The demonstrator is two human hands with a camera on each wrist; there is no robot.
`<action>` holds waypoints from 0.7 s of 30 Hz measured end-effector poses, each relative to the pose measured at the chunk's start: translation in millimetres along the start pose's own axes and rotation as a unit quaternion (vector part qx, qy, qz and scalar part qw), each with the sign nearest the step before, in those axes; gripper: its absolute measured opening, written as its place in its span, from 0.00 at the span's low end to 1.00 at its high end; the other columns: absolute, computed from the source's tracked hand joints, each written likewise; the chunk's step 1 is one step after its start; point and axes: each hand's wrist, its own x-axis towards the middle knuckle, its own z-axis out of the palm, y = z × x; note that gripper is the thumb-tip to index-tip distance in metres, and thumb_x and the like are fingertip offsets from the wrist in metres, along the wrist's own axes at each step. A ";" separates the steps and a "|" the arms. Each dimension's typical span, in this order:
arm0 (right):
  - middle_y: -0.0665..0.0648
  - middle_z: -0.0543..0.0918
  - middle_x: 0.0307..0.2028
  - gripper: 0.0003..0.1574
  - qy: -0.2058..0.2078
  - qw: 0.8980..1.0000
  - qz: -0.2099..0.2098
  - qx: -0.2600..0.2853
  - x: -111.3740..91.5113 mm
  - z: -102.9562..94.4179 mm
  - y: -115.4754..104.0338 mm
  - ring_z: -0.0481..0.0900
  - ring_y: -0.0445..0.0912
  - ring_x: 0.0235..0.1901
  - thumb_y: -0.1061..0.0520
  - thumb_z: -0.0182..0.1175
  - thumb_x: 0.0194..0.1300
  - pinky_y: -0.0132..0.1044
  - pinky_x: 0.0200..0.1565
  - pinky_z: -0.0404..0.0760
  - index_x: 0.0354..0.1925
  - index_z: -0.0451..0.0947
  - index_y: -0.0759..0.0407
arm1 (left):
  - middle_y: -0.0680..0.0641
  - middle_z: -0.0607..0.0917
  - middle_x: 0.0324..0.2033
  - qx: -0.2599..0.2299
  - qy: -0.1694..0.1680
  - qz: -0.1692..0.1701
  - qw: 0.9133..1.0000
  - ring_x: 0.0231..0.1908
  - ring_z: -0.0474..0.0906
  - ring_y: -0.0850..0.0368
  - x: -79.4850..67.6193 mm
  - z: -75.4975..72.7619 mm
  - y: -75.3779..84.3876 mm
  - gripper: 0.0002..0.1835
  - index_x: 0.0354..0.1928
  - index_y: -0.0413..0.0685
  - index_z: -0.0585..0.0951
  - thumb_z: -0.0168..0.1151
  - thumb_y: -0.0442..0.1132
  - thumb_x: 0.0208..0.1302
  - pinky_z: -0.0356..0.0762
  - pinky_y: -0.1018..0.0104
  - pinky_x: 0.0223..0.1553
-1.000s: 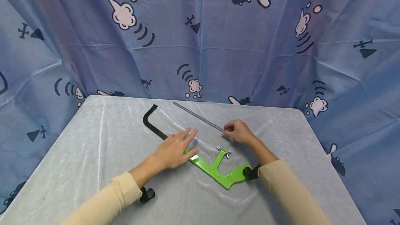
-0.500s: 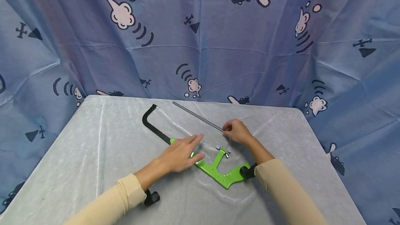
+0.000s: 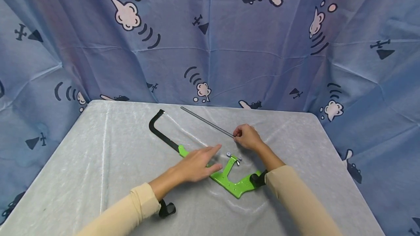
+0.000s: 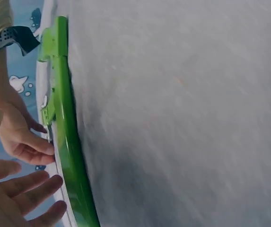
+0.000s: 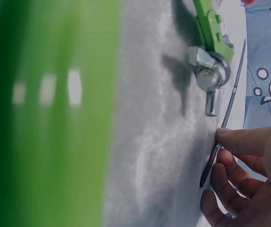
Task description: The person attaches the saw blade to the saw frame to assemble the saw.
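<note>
A hacksaw frame, green at the handle with a black curved front arm, lies diagonally on the cloth. Behind it is a thin grey hacksaw blade, separate from the frame. My right hand pinches the blade near its right end between thumb and fingers; the right wrist view shows the blade's tip poking out below the thumb. Over the middle of the frame is my left hand, fingers extended and spread, hiding part of the green bar. A wing nut sits on the frame's upright green post.
Pale grey velvety cloth covers the table, whose far edge meets a blue printed curtain. Black wrist mounts hang below both sleeves; the right one overlaps the saw handle in the head view.
My left hand has slid rightward and nearer along the hacksaw frame, uncovering more of its front green end. My right hand keeps hold of the blade, almost still.
</note>
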 end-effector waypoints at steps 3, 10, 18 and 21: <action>0.52 0.78 0.23 0.04 0.000 1.000 0.001 0.003 0.9 0.5 -0.6 0.73 0.44 0.26 0.64 0.65 0.50 0.39 0.34 0.71 0.28 0.80 0.62 | 0.44 0.72 0.59 -0.054 -0.014 -0.011 0.998 0.59 0.68 0.54 3.8 0.8 2.6 0.36 0.67 0.44 0.60 0.50 0.56 0.64 0.65 0.60 0.58; 0.53 0.78 0.22 0.04 0.011 1.000 0.001 0.007 1.4 0.3 -1.9 0.73 0.45 0.25 0.65 0.65 0.49 0.38 0.33 0.72 0.28 0.80 0.64 | 0.42 0.78 0.51 -0.211 -0.048 -0.049 0.975 0.50 0.76 0.54 13.3 2.1 6.6 0.33 0.66 0.40 0.61 0.55 0.48 0.63 0.72 0.64 0.50; 0.53 0.78 0.22 0.03 0.001 1.000 0.017 0.009 2.2 0.5 -2.6 0.73 0.44 0.25 0.65 0.65 0.50 0.38 0.32 0.72 0.28 0.80 0.63 | 0.42 0.78 0.51 -0.247 -0.076 -0.081 0.963 0.47 0.77 0.57 18.1 6.8 11.1 0.33 0.66 0.41 0.62 0.56 0.47 0.63 0.72 0.66 0.48; 0.53 0.78 0.22 0.03 -0.003 1.000 0.018 0.008 2.2 -0.8 -2.7 0.73 0.44 0.24 0.64 0.64 0.50 0.38 0.32 0.72 0.27 0.80 0.63 | 0.42 0.79 0.51 -0.256 -0.078 -0.084 0.960 0.47 0.77 0.57 20.2 9.3 12.8 0.33 0.66 0.40 0.62 0.57 0.46 0.63 0.73 0.67 0.47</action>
